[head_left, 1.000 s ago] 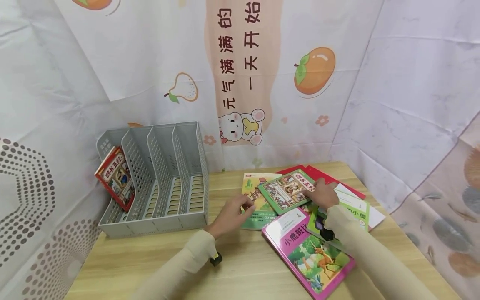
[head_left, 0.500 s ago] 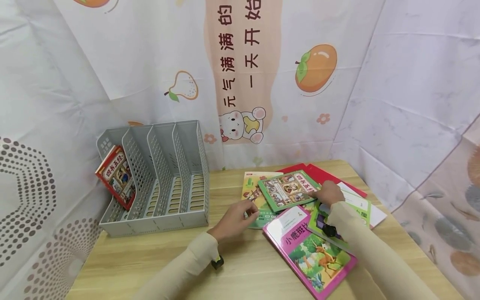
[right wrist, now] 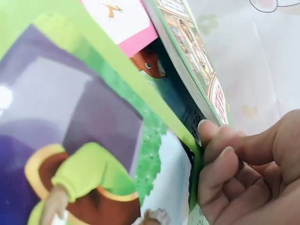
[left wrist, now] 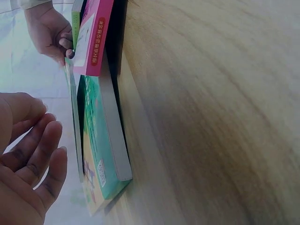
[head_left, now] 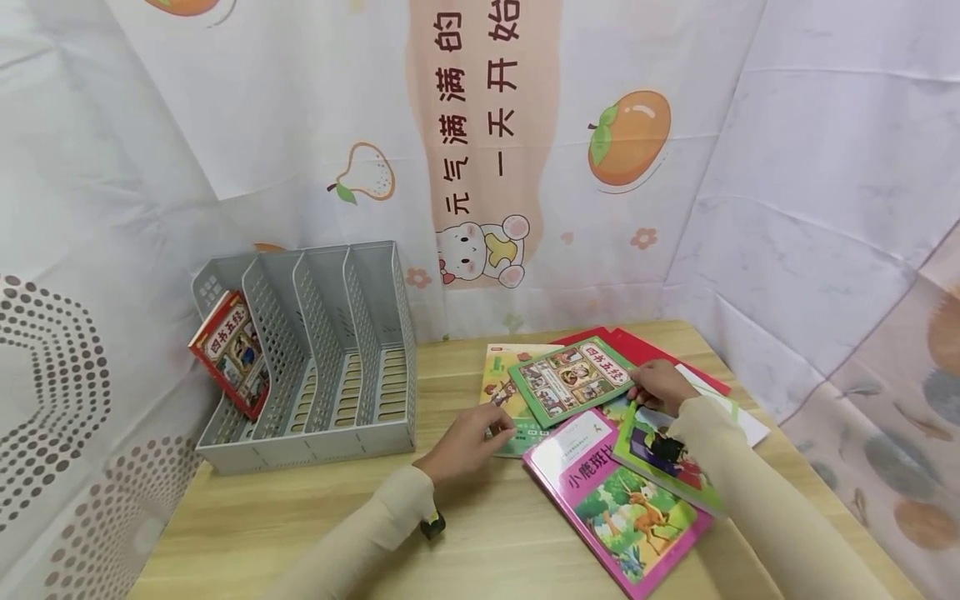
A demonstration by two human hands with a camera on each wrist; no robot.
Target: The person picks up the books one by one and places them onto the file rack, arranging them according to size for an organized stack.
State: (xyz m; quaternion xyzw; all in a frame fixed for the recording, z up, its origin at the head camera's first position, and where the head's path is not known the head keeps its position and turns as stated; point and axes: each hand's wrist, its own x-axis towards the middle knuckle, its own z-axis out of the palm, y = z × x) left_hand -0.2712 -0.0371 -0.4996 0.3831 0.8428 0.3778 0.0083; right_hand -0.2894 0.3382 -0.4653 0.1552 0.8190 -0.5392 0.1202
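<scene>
With curled fingers, my right hand pinches the right corner of a green-bordered picture book. In the left wrist view that book stands slightly raised and tilted over a yellow-and-green book. Under my right hand and wrist lies a lime-green book, partly hidden by the sleeve; the right wrist view shows its edge right at my fingers. A pink book with a deer cover lies in front. My left hand hovers loosely bent beside the yellow-and-green book, holding nothing.
A grey rack with several slots stands at the left, a red book leaning in its leftmost slot. Red covers and a white sheet-like item lie at the back right. Curtains hang behind and at both sides.
The green-bordered book has shifted slightly left and tilted, its right end now in my right hand's grip. The lime-green book has turned and slid towards the front. My left hand moved slightly right and down.
</scene>
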